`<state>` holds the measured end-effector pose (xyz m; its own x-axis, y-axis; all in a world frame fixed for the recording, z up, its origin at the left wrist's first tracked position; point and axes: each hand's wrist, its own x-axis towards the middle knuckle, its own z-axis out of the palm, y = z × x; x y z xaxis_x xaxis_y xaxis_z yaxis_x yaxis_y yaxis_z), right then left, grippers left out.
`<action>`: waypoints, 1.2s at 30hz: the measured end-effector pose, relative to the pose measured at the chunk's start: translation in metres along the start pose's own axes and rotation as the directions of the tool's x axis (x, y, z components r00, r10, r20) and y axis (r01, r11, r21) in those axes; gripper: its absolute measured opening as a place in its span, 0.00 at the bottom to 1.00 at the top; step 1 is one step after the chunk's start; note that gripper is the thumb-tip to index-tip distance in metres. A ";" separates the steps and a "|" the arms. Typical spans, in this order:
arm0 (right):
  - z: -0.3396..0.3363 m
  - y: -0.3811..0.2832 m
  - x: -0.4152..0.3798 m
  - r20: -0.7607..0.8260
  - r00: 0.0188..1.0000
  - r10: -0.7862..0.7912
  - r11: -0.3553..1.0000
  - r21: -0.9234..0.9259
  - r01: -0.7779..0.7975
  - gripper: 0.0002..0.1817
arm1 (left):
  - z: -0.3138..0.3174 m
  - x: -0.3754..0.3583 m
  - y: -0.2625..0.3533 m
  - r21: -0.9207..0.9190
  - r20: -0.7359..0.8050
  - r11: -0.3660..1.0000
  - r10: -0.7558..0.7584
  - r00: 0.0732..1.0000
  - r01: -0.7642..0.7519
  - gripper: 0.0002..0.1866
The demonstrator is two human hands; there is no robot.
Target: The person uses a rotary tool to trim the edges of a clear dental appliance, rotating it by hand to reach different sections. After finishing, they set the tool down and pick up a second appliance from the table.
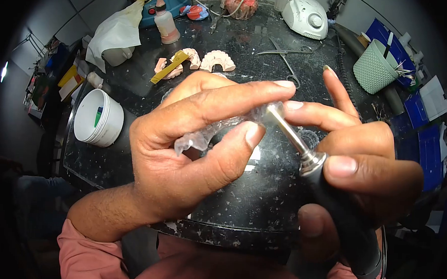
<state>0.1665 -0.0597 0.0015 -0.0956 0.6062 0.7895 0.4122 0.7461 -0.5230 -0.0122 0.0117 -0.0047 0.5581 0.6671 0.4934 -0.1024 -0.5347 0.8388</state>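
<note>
A clear plastic dental aligner is pinched between the thumb and fingers of my left hand, which is closed on it. My right hand grips a black rotary handpiece with a metal nose, its thumb and fingers wrapped round the body. The tool's tip meets the aligner's far end near my left fingertips, where it looks blurred. One right finger points up, and another reaches beside the aligner. Behind my hands, another clear plastic piece lies on the black table, partly hidden.
Pink dental models stand beyond my left hand, a yellow strip across some. Scissors lie at the back. A white tub stands left, a green basket right, a white control box and squeeze bottle behind.
</note>
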 end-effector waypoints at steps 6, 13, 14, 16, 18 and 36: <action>-0.009 0.002 0.002 0.089 0.996 0.005 0.998 0.056 -0.010 0.21 | -0.008 0.004 0.003 0.251 0.056 0.960 0.112 0.992 -0.122 0.19; -0.002 -0.005 0.001 0.028 0.996 0.081 0.994 0.073 -0.083 0.21 | -0.013 0.003 0.005 0.430 0.083 0.871 0.224 0.971 -0.238 0.19; -0.004 -0.004 0.001 0.046 0.997 0.062 0.996 0.066 -0.065 0.21 | -0.015 0.002 0.006 0.525 0.111 0.813 0.228 0.967 -0.252 0.19; -0.002 -0.006 0.001 0.064 0.997 0.043 0.997 0.057 -0.047 0.20 | -0.014 0.002 0.007 0.528 0.109 0.806 0.249 0.962 -0.268 0.19; 0.008 -0.014 -0.001 -0.071 0.987 0.141 0.987 0.083 -0.135 0.19 | -0.014 0.003 0.008 0.531 0.108 0.798 0.270 0.957 -0.285 0.19; 0.000 0.000 0.006 -0.134 0.959 0.251 0.934 0.295 -0.203 0.23 | -0.009 0.004 0.007 0.562 0.134 0.743 0.352 0.926 -0.364 0.24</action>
<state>0.1662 -0.0562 0.0066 0.1331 0.7313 0.6689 0.1364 0.6550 -0.7432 -0.0185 0.0153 0.0055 0.5913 0.3602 0.7216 0.1833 -0.9313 0.3148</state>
